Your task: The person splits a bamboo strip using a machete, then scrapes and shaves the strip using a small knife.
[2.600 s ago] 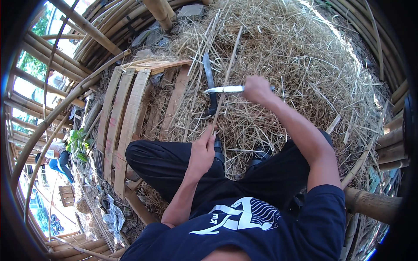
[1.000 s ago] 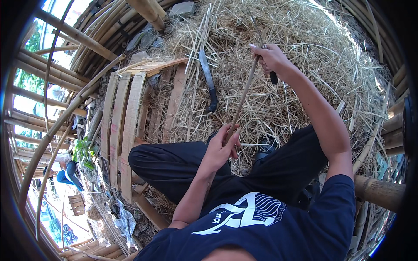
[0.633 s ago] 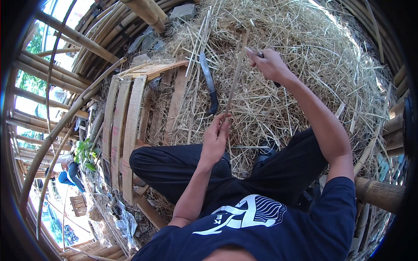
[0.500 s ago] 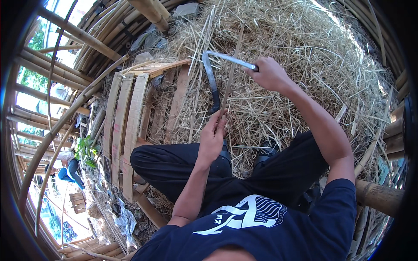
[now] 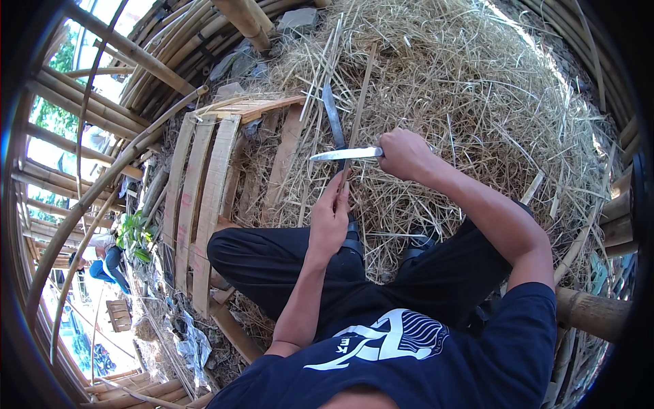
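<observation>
A long thin bamboo strip (image 5: pixel 362 95) points away from me, its near end pinched in the fingers of my left hand (image 5: pixel 329 221). My right hand (image 5: pixel 407 154) is closed round the handle of a knife (image 5: pixel 346 155). The knife's pale blade reaches leftward across the strip, a short way beyond my left fingertips. Beneath them on the shavings lies a second, dark blade (image 5: pixel 332 112) with a black handle, partly covered by the knife.
Straw-like bamboo shavings (image 5: pixel 463 88) cover the ground ahead. To the left stands a slatted wooden crate (image 5: pixel 219 184). Bamboo poles (image 5: pixel 129 54) form a fence, with another person (image 5: pixel 109 262) beyond it. A thick bamboo pole (image 5: pixel 589 312) lies at my right.
My right hand has drawn the knife toward me along the strip, and its blade now lies nearly level. My left hand keeps its hold in about the same place.
</observation>
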Demonstrator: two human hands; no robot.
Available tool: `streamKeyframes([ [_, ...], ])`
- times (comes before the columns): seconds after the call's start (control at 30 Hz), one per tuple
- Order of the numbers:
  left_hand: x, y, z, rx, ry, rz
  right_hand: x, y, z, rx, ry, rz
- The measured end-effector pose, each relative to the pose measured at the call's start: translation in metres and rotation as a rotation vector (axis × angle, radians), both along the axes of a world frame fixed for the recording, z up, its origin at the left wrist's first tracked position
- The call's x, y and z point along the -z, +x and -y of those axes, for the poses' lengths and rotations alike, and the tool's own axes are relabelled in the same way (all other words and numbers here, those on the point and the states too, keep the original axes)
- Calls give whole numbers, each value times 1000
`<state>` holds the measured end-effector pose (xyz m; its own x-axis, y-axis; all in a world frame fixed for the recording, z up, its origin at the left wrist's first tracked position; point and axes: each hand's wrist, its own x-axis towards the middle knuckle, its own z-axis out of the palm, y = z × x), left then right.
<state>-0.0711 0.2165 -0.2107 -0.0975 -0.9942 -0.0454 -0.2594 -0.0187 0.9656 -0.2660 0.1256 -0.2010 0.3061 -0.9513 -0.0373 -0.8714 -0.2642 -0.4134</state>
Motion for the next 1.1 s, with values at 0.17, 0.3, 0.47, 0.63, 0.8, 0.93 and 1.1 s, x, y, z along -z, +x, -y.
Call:
streamKeyframes([
  [0.17,-2,3,3,26,-1,79,2,6,-4,22,32,31],
  [0.3,0,1,3,32,6,121,3,9,-5,101,133,7],
  [0.47,7,4,3,51,-35,74,8,18,-11,66,134,29],
  [0.63,12,5,-2,15,22,25,16,21,-11,40,130,25],
  [0.8,12,1,-20,22,97,35,27,-1,28,320,255,45],
  [0.93,19,-5,-63,118,131,22,24,-86,65,656,147,-57],
  [1.1,27,14,-52,98,215,-59,17,-72,65,604,176,69],
])
